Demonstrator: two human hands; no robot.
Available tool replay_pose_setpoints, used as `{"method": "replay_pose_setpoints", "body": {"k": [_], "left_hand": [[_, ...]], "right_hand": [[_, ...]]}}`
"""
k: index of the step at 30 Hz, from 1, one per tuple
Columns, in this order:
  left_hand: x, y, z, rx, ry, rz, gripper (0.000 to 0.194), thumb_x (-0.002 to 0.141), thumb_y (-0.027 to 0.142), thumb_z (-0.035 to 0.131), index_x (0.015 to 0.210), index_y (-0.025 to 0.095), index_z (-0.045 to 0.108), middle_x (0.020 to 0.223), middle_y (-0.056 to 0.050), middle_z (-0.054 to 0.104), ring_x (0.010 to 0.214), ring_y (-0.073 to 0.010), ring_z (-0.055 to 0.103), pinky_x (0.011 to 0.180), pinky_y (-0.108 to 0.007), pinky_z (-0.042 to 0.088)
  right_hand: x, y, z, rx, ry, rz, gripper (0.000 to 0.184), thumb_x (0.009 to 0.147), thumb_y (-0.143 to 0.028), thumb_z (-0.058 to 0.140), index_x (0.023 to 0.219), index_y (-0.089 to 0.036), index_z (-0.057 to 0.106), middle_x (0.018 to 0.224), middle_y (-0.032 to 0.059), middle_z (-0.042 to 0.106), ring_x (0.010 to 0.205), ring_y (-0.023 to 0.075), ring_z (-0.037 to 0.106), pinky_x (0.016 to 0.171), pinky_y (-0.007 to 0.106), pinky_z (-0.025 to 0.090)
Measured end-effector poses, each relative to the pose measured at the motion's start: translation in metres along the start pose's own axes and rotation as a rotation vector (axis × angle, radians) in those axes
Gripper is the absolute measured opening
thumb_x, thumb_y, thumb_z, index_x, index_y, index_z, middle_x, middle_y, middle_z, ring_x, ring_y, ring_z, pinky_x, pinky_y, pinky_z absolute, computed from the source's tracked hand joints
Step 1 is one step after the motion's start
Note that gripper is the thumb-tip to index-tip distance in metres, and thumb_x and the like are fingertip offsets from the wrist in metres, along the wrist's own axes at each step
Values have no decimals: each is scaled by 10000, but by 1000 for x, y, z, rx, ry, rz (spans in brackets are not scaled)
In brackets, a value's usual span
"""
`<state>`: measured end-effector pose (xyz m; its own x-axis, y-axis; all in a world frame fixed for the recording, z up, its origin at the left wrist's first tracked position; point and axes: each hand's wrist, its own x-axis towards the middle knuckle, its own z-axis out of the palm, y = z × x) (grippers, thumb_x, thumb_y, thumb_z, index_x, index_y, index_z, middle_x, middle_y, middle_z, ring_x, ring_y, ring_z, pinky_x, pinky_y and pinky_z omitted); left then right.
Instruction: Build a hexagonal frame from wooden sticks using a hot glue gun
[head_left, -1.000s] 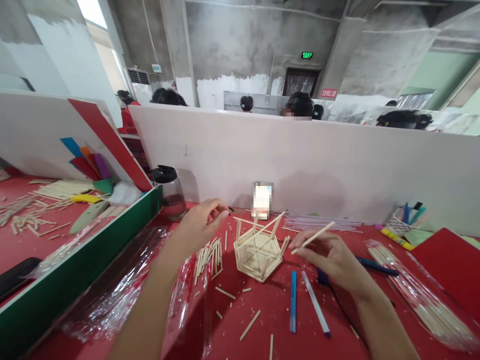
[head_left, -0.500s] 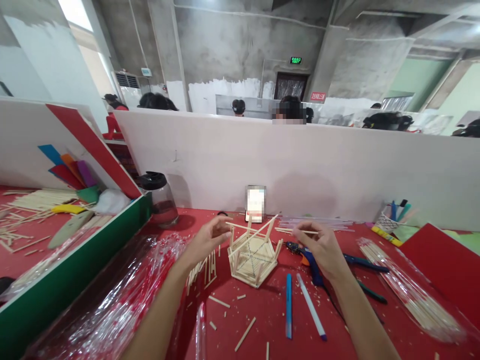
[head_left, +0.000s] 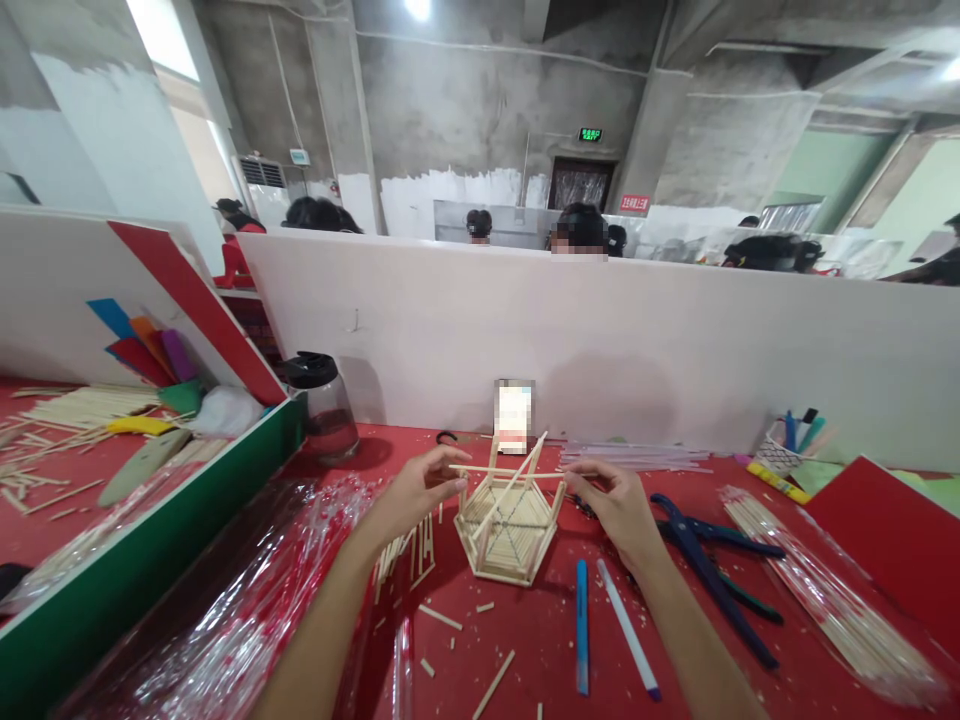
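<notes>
A hexagonal wooden-stick frame (head_left: 504, 578) stands on the red table, with a slatted floor and short uprights at its corners. Across its top runs a thin wooden stick (head_left: 481, 469), level from side to side. My left hand (head_left: 420, 497) pinches the left end of that stick above a corner upright. Thumb and fingers of my right hand (head_left: 611, 500) close on the right end, by the opposite upright. Another stick (head_left: 534, 450) slants over the frame. A small stick lattice (head_left: 421, 560) lies below my left hand.
A blue pen (head_left: 582, 625) and a white pen (head_left: 628, 630) lie in front, among stick scraps. Blue-handled pliers (head_left: 705, 560) and bagged sticks (head_left: 832, 600) are at right. A phone (head_left: 514, 415) leans on the white partition (head_left: 450, 320); a jug (head_left: 326, 410) stands left.
My right hand has moved left to the frame and now pinches the crosswise stick. My left hand stays near the left corner. The view has tilted up slightly.
</notes>
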<state>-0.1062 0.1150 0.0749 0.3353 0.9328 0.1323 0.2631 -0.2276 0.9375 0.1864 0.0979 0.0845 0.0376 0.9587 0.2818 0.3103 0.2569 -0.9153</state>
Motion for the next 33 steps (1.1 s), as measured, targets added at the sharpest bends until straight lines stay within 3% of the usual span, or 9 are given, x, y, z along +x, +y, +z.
{"method": "replay_pose_setpoints", "body": {"k": [9,15,25,33], "left_hand": [[0,-4,1,-49,-2,24,328,851,429,634,1091,207,598,1034,-40,657,1002,-207,633,880,-310,487],[1,-2,4,-51,58,77,322,872,437,607,1092,202,623,1129,-66,660,1023,-216,625,909,-324,478],[3,22,21,-83,131,100,256,843,410,621,957,186,670,966,-54,702,900,-202,654,809,-307,505],[7,19,28,-119,196,92,230,779,385,662,869,173,671,886,-48,706,803,-183,652,736,-287,508]], "right_hand": [[-3,-4,7,21,71,44,275,737,-449,719,800,-182,746,849,72,750,809,241,676,767,357,537],[-5,-4,8,15,55,60,269,746,-449,718,801,-188,752,845,61,746,803,228,671,765,338,529],[-4,0,8,67,53,41,234,734,-418,732,798,-197,773,829,62,749,771,218,658,721,313,504],[-5,3,14,271,115,99,272,647,-392,812,823,-192,761,771,42,709,657,153,574,569,244,448]]}}
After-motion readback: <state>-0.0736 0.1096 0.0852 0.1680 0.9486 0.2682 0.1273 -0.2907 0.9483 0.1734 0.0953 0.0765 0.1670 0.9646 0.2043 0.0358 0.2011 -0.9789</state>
